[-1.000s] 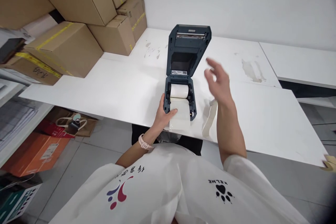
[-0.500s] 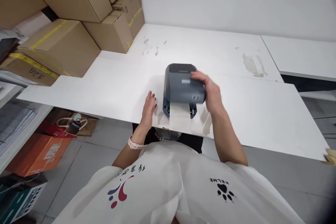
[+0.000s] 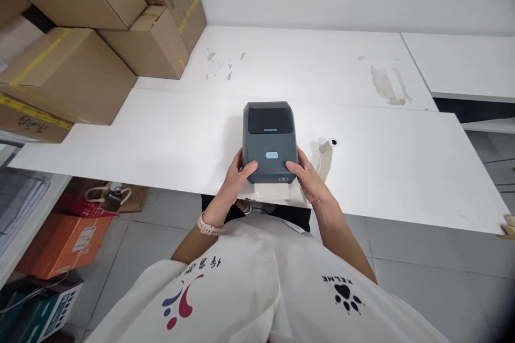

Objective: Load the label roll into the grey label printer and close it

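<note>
A dark grey label printer [image 3: 269,142] sits near the front edge of the white table, its lid down. White label paper [image 3: 272,191] sticks out from its front toward me. My left hand [image 3: 238,176] grips the printer's front left corner, thumb on top and fingers along the side. On the front right corner, my right hand [image 3: 309,176] grips in the same way. Just right of the printer lies a small roll with a loose paper strip [image 3: 326,158] trailing toward the table's edge.
Cardboard boxes [image 3: 72,72] with yellow tape are stacked on the table's left end. The white table [image 3: 386,166] runs to the right, with peeled patches in its surface. An orange box [image 3: 66,244] and bags stand on the floor at lower left.
The printer's lid, tilted up and held by my right hand before, is now down. My left hand has moved from beside the printer onto its left corner. The small roll has come into sight.
</note>
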Demonstrator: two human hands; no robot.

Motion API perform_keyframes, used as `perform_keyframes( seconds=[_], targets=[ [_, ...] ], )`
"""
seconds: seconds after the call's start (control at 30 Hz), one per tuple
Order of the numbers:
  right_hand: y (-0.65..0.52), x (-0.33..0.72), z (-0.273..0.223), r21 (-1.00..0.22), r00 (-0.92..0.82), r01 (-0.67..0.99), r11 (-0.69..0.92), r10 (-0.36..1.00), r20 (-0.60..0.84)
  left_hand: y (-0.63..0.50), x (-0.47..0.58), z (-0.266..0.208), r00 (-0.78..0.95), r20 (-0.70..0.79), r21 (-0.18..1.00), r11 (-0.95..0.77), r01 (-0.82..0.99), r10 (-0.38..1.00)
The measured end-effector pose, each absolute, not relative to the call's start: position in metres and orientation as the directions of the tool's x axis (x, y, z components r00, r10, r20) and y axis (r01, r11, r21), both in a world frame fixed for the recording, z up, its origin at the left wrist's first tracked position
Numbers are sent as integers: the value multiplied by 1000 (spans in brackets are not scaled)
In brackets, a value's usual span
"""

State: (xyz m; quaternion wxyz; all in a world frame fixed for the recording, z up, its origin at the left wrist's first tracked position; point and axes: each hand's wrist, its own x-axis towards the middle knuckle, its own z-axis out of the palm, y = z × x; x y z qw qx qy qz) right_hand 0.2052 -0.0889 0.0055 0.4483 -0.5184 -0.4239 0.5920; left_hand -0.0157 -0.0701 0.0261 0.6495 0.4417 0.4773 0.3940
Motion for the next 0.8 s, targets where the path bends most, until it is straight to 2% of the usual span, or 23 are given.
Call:
perform_keyframes(
  seconds=[0.2, 0.47, 0.57, 0.7, 0.8],
  targets=[
    [-86, 203, 1, -975, -29, -89, -204, 979, -202, -68, -14, 15, 146, -187, 978, 198, -61, 971],
    [-85, 203, -5, -977, -3, -100, -188, 982, -189, -75, -17, 22, 237, -141, 986, 157, -52, 961],
    [-82, 203, -8, -977, 2, -92, -191, 981, -192, -93, -22, 16, 181, -213, 973, 225, -51, 960],
    [-80, 202, -11, -984, -3, -34, -177, 984, -177, -129, -28, 3, 43, -388, 921, 389, -14, 921],
    [-81, 201, -10, -985, 3, -49, -168, 986, -168, -143, -23, 6, 213, -507, 860, 508, 51, 836]
  ],
)
